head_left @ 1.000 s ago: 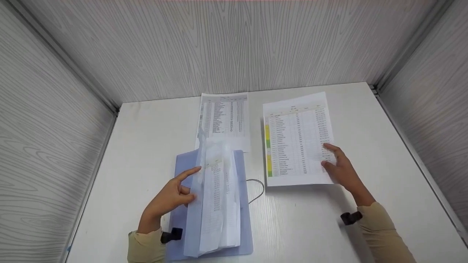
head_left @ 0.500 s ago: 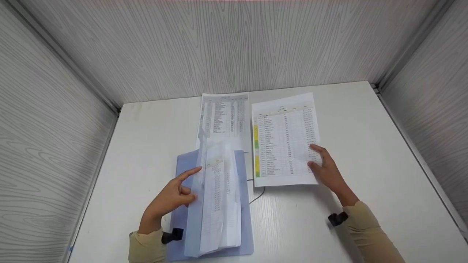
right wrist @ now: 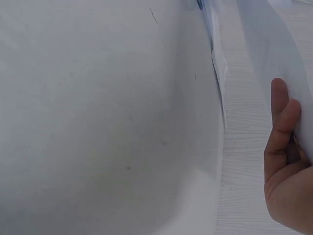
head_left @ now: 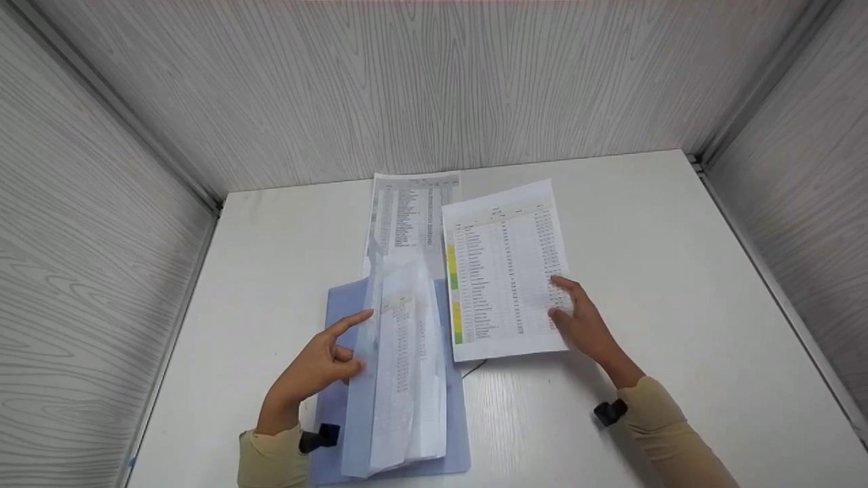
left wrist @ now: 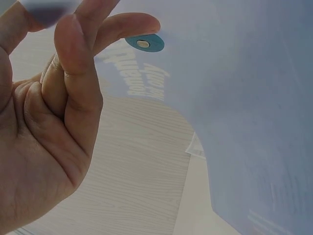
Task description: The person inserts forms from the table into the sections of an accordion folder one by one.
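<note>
Shifted leftward since earlier frame: printed sheet [head_left: 505, 268], pinched at 4 o'clock edge by right hand [head_left: 582, 324]. Left hand [head_left: 319, 366] props folder flap [head_left: 363, 379] open, fingers loosely curled.

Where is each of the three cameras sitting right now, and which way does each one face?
Head: worn on the head, looking forward and down at the white table; both forearms show, left hand holding up the blue folder flap, right hand gripping the printed sheet.
Left wrist: worn at the left wrist, looking along the palm; left hand fills the near side, blue folder beyond.
Right wrist: worn at the right wrist, under the printed sheet; fingers show.
Shared: the folder appears in head and left-wrist views.
</note>
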`<state>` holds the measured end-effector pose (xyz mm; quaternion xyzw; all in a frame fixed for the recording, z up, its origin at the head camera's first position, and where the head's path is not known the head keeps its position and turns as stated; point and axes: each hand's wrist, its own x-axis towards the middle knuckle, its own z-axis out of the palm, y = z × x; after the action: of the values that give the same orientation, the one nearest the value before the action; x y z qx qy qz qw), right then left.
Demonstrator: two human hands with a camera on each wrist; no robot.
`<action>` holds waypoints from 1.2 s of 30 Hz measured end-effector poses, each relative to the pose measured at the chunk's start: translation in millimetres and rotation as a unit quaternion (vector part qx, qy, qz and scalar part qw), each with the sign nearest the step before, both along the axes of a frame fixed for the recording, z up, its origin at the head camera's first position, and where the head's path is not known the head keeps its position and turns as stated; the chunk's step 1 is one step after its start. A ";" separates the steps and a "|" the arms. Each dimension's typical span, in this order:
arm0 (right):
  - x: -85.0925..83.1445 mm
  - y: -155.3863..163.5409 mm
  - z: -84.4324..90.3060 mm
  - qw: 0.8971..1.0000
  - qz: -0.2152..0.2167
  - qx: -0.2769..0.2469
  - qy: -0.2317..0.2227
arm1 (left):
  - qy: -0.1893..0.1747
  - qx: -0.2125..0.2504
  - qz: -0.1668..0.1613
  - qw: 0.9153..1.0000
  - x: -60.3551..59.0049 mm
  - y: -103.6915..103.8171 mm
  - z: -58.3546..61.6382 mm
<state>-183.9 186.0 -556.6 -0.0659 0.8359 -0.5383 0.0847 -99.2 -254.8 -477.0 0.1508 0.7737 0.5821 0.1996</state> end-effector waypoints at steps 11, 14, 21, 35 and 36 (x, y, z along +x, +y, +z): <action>12.3 -14.3 -4.6 1.000 0.012 0.015 0.019 | -0.005 0.002 0.004 1.000 0.3 0.3 0.7; 14.0 -15.5 -2.9 1.000 0.013 0.004 0.021 | -0.004 -0.001 0.004 1.000 0.3 0.5 0.8; 11.9 -13.3 1.1 1.000 -0.001 -0.005 0.030 | -0.001 0.001 0.005 1.000 0.4 0.2 0.6; 16.0 -23.5 0.6 1.000 0.004 -0.016 0.000 | 0.009 0.001 -0.004 1.000 1.8 -0.2 0.3; 16.2 -23.3 0.5 1.000 0.003 -0.012 0.002 | 0.010 0.000 -0.005 1.000 1.9 -0.4 0.3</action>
<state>-167.6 162.7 -556.2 -0.0710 0.8294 -0.5477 0.0840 -97.3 -255.1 -476.7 0.1602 0.7750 0.5795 0.1944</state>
